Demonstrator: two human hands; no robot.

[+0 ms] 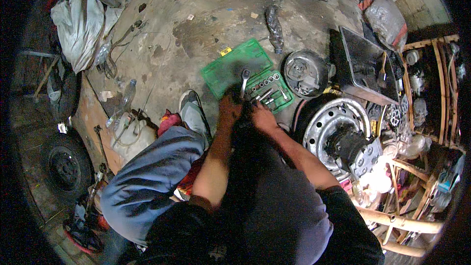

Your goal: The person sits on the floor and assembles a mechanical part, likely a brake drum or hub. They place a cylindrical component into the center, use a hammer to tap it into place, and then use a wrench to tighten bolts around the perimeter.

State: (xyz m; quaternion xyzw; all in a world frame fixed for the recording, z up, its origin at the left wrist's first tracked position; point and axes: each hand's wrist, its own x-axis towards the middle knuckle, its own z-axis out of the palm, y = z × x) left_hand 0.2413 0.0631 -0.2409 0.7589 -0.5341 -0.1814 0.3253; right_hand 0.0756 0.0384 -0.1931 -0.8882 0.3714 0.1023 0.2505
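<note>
My left hand (229, 109) is closed around the lower end of a ratchet wrench (244, 82), whose round head points away from me. The ratchet stands out over an open green socket-set case (236, 61) on the floor. Its lid lies spread to the far left, and a row of sockets (265, 82) sits in the tray half. Short metal extension pieces (266, 94) rest nearer to me in the same tray. Against the tray's near edge is my right hand (264, 118), fingers curled together; what they pinch, if anything, is hidden in shadow.
Right of the case lie a round metal drum part (305, 74), a steel wheel rim (324, 130) and a black bin (365, 64). A crumpled dark plastic bottle (274, 29) lies beyond. Leftward are a clear bottle (128, 93), a white jerrycan (133, 132) and a tyre (66, 164).
</note>
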